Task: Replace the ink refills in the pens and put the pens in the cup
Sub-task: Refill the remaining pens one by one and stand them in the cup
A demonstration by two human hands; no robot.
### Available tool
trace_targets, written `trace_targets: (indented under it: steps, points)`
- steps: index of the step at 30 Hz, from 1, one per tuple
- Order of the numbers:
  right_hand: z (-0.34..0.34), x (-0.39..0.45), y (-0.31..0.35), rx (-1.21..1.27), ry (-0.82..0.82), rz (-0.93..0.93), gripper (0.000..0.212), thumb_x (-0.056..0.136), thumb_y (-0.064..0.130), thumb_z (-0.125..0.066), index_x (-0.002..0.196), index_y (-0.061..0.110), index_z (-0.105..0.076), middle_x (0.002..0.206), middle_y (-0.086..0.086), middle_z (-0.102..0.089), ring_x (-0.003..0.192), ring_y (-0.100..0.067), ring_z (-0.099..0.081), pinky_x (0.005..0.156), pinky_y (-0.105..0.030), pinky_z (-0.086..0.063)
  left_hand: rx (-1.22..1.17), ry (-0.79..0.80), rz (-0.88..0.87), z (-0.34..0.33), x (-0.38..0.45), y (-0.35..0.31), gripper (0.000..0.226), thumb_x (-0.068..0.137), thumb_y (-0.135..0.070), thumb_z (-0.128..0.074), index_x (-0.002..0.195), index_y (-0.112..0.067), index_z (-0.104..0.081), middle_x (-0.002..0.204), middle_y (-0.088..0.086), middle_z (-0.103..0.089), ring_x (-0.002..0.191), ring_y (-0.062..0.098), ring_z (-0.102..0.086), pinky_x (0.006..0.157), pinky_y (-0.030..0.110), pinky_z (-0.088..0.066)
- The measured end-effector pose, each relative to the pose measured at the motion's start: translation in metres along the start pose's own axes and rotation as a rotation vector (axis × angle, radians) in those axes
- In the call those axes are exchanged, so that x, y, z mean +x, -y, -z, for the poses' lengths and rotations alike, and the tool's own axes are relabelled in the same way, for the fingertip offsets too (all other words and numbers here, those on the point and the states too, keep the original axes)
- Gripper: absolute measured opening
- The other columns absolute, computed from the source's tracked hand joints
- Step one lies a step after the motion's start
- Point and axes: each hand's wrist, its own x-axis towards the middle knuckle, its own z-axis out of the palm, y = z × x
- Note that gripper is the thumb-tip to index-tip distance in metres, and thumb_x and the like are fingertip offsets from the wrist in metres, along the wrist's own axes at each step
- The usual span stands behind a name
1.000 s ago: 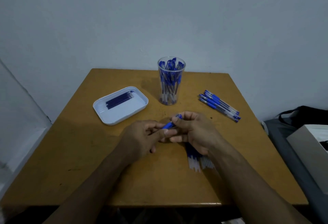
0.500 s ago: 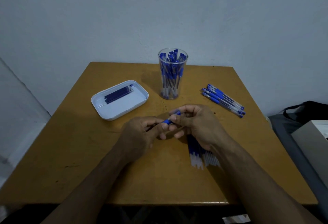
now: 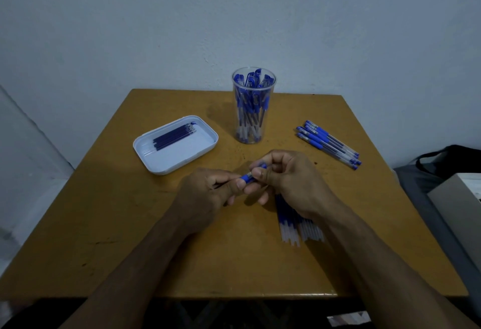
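We see a blue pen [image 3: 250, 175] held above the table [image 3: 109, 224] centre, mostly hidden, only its blue grip section and a pale band showing; the left hand [image 3: 208, 193] has fingers curled around one end; the right hand [image 3: 289, 180] pinches the other; the clear cup [image 3: 253, 106] behind stands packed with pens.

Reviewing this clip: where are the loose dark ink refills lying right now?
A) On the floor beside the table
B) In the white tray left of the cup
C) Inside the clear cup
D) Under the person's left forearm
B: the dark refills lie side by side in the white tray, which sits left of the clear cup full of pens.
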Motion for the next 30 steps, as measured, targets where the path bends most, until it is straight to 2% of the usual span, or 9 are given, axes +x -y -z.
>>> trace_targets:
  steps: [4, 10, 14, 17, 19, 21, 23, 26, 30]
  points:
    - [0.0, 0.001, -0.001, -0.011, 0.01, 0.002, 0.015, 0.095, 0.005, -0.065, 0.105, -0.006, -0.064, 0.087, -0.022, -0.075, 0.079, -0.029, -0.076, 0.058, -0.031, -0.061, 0.001, 0.013, -0.002, 0.001, -0.001, 0.0, 0.032, 0.096, -0.052, -0.055, 0.098, -0.03, -0.079, 0.068, 0.001, -0.065, 0.065, 0.021, -0.059, 0.062, 0.05, -0.051]
    - [0.003, 0.0, 0.001, 0.099, -0.008, 0.003, 0.012, 0.098, 0.007, -0.06, 0.105, -0.003, -0.058, 0.088, -0.025, -0.074, 0.083, -0.035, -0.076, 0.059, -0.038, -0.062, -0.059, -0.005, -0.006, 0.002, 0.0, -0.001, 0.021, 0.099, -0.044, -0.058, 0.106, -0.039, -0.078, 0.069, 0.003, -0.065, 0.067, 0.022, -0.059, 0.061, 0.044, -0.048]
    - [0.0, 0.0, 0.003, 0.059, -0.161, 0.054, 0.011, 0.098, 0.012, -0.064, 0.105, 0.005, -0.066, 0.086, -0.016, -0.074, 0.073, -0.025, -0.072, 0.048, -0.03, -0.055, -0.096, -0.144, 0.031, -0.003, 0.0, -0.001, 0.02, 0.1, -0.037, -0.06, 0.09, -0.032, -0.077, 0.068, 0.002, -0.067, 0.063, 0.011, -0.059, 0.062, 0.033, -0.05]
    - [0.004, 0.0, -0.002, -0.299, -0.36, 0.165, 0.014, 0.097, 0.022, -0.066, 0.108, 0.023, -0.075, 0.08, 0.0, -0.067, 0.062, -0.007, -0.057, 0.055, -0.019, -0.047, -0.127, -0.383, 0.046, -0.003, 0.001, -0.001, 0.021, 0.101, -0.03, -0.059, 0.093, -0.022, -0.076, 0.07, 0.002, -0.07, 0.063, 0.007, -0.061, 0.058, 0.019, -0.047]
    - [0.003, -0.001, -0.005, -0.545, -0.349, 0.175, 0.016, 0.097, 0.027, -0.066, 0.11, 0.03, -0.075, 0.091, 0.008, -0.065, 0.078, -0.005, -0.057, 0.068, -0.017, -0.045, -0.168, -0.481, 0.056, -0.002, 0.002, 0.001, 0.021, 0.102, -0.027, -0.059, 0.095, -0.019, -0.076, 0.073, 0.004, -0.072, 0.071, 0.016, -0.068, 0.058, 0.023, -0.046]
    - [-0.004, -0.003, -0.006, -0.766, -0.274, 0.186, 0.019, 0.096, 0.024, -0.066, 0.112, 0.028, -0.075, 0.099, 0.01, -0.062, 0.088, -0.003, -0.055, 0.075, -0.018, -0.044, -0.183, -0.507, 0.064, -0.003, 0.002, 0.003, 0.018, 0.103, -0.024, -0.059, 0.096, -0.019, -0.075, 0.076, 0.004, -0.073, 0.074, 0.017, -0.069, 0.06, 0.026, -0.047]
    - [-0.013, -0.004, -0.008, -0.952, -0.215, 0.212, 0.019, 0.097, 0.023, -0.063, 0.113, 0.026, -0.072, 0.102, 0.006, -0.062, 0.089, -0.006, -0.054, 0.077, -0.021, -0.047, -0.171, -0.504, 0.064, -0.005, 0.002, 0.003, 0.013, 0.102, -0.021, -0.06, 0.102, -0.024, -0.073, 0.075, 0.001, -0.073, 0.068, 0.009, -0.066, 0.062, 0.022, -0.047]
    - [-0.021, -0.005, -0.008, -1.054, -0.203, 0.19, 0.012, 0.1, 0.028, -0.058, 0.11, 0.025, -0.062, 0.1, 0.005, -0.061, 0.087, -0.011, -0.057, 0.075, -0.031, -0.053, -0.147, -0.48, 0.06, -0.007, 0.0, 0.003, 0.014, 0.101, -0.02, -0.062, 0.11, -0.029, -0.067, 0.077, -0.005, -0.074, 0.067, 0.003, -0.066, 0.062, 0.018, -0.051]
    - [-0.028, -0.005, -0.006, -1.22, -0.167, 0.163, 0.021, 0.103, 0.035, -0.05, 0.119, 0.027, -0.061, 0.106, 0.006, -0.058, 0.09, -0.01, -0.053, 0.073, -0.027, -0.048, -0.126, -0.452, 0.051, -0.008, -0.001, 0.001, 0.02, 0.098, -0.017, -0.065, 0.118, -0.023, -0.067, 0.076, -0.007, -0.075, 0.069, 0.0, -0.067, 0.063, 0.013, -0.051]
